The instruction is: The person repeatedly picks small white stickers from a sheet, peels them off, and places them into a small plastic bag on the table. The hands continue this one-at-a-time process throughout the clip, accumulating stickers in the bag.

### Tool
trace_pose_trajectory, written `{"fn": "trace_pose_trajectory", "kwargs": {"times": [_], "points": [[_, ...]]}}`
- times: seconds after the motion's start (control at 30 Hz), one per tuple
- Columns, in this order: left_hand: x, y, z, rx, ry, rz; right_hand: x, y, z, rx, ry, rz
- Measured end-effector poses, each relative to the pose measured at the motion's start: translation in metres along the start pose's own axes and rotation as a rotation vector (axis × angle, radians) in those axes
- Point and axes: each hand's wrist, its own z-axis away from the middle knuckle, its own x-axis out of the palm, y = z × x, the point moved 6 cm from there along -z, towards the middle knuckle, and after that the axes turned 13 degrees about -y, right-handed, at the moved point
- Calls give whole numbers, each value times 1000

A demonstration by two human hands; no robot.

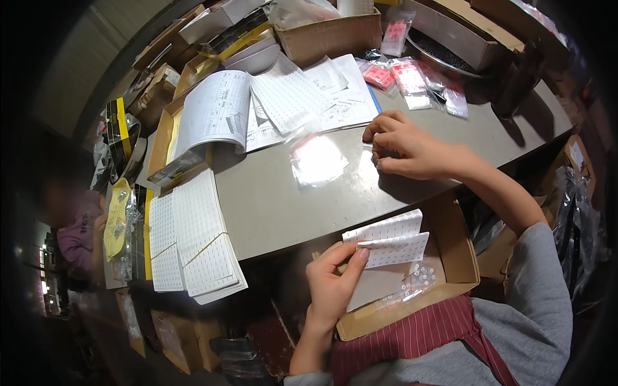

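Note:
Between its thumb and fingers, my left hand grips a folded sheet of printed labels, white with rows of small dark marks. The sheet is over an open cardboard box on my lap. A clear plastic bag with several small white round pieces lies inside the box. Above the table, my right hand is curled, thumb and fingertips drawn together; what they hold, if anything, cannot be made out. Left of it, a shiny clear plastic bag lies on the grey table, glaring in the light.
A banded stack of printed sheets overhangs the table's near left edge. Behind are an open booklet, loose papers and red-and-white packets. Cardboard boxes line the back. Another person's purple sleeve shows far left.

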Motion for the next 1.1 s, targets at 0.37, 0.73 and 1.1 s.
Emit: {"fn": "trace_pose_trajectory", "kwargs": {"times": [0.37,0.73,1.1], "points": [[-16,31,20,107,27,20,-18,-7,5,128,-440,-27],[-3,46,11,181,-17,-223,-18,-96,23,-173,-332,-357],[6,38,2,297,22,-433,14,-120,17,-277,-277,-94]]}}
